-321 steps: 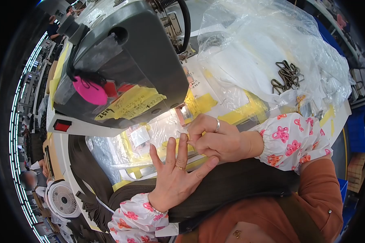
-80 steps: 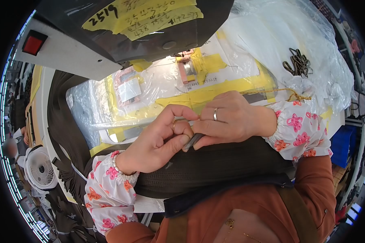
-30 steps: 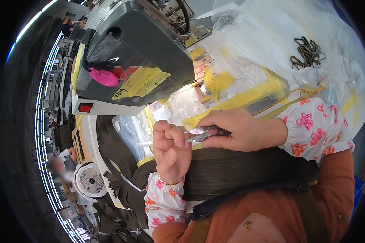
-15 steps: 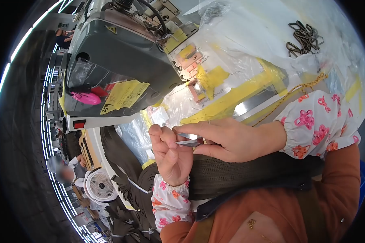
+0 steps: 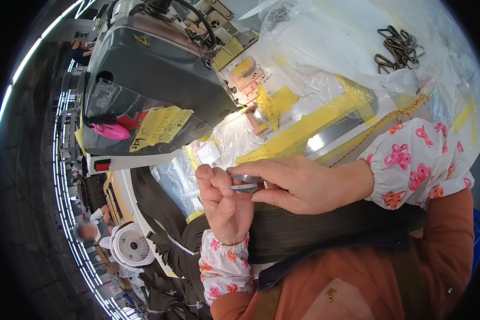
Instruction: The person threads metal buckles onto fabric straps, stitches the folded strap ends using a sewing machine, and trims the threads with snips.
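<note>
My right hand [image 5: 304, 184] is closed around a small pair of thread snips [image 5: 244, 187], whose metal blades point left out of its fingers. My left hand [image 5: 224, 205] is raised just left of it, palm towards me. Its fingers are curled and its thumb is bent up, with the fingertips right at the blades. Whether a small thread or anything else lies between those fingers is too small to tell. Behind both wrists lies a thick bundle of dark ribbed strips [image 5: 325, 229].
Ahead stands a grey sewing machine [image 5: 160, 69] with a lit work plate [image 5: 245, 80] and yellow tape. Metal snap hooks [image 5: 397, 50] lie at the upper right, near a yellow cord [image 5: 378, 125]. A white fan [image 5: 133, 244] and a co-worker [image 5: 93, 229] are at the left.
My hands and the snips stay almost in place, the blades shifting only slightly. The view has tilted a little, and the co-worker at the left has moved slightly.
</note>
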